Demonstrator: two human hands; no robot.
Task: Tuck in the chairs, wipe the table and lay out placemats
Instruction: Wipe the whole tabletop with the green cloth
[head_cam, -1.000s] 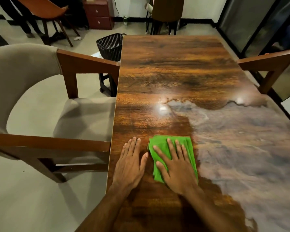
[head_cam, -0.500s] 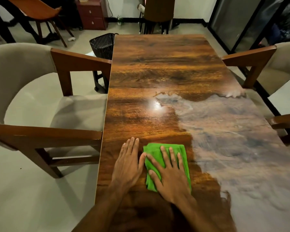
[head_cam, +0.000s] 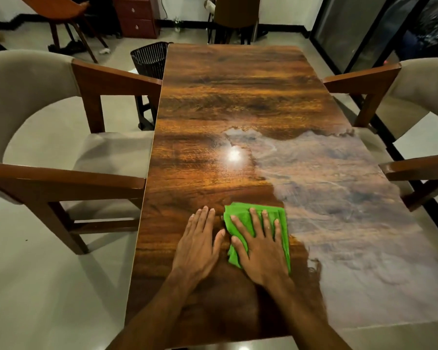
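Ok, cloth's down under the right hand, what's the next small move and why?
Probably slide the green cloth rightward under the right hand into the cloudy film: it sits at the film's left edge, the table left of it shows bare glossy wood, and the left hand rests flat beside it.

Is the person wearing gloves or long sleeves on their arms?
No gloves and no sleeves. The left hand and right hand are both bare, and no ring or watch shows. The left forearm and right forearm are uncovered too, right down to the picture's bottom edge.
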